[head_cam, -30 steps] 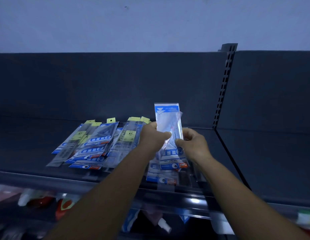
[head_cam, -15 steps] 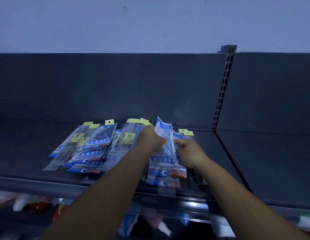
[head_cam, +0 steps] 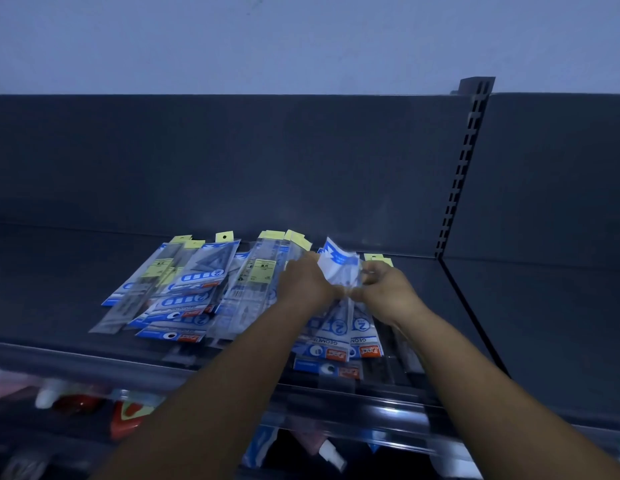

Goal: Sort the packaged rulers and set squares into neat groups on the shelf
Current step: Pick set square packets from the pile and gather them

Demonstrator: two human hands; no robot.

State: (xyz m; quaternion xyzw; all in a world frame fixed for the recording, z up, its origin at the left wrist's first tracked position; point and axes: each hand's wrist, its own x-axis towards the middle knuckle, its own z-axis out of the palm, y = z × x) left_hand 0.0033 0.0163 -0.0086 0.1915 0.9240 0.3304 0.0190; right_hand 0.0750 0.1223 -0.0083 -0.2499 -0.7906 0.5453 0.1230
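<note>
A blue-and-white set square packet (head_cam: 338, 268) lies low over a small stack of the same packets (head_cam: 336, 341) on the dark shelf (head_cam: 59, 271). My left hand (head_cam: 307, 284) grips its left edge and my right hand (head_cam: 384, 289) pinches its right edge; the packet's top flap curls up between them. Left of my hands a loose fan of packets (head_cam: 184, 296) mixes blue set square packs with clear ruler sleeves (head_cam: 262, 271) that have yellow header tabs. More yellow tabs (head_cam: 378, 259) peek out behind my right hand.
The shelf's back panel (head_cam: 232, 168) rises right behind the packets. A slotted upright (head_cam: 457, 188) and a divider line mark the shelf's right end. A price rail (head_cam: 94, 362) runs along the front edge, with red and white goods (head_cam: 80, 403) on the shelf below.
Both hands have brought the held packet down from upright in the air onto the right-hand stack, moving forward and lower. The fan of packets on the left has not moved.
</note>
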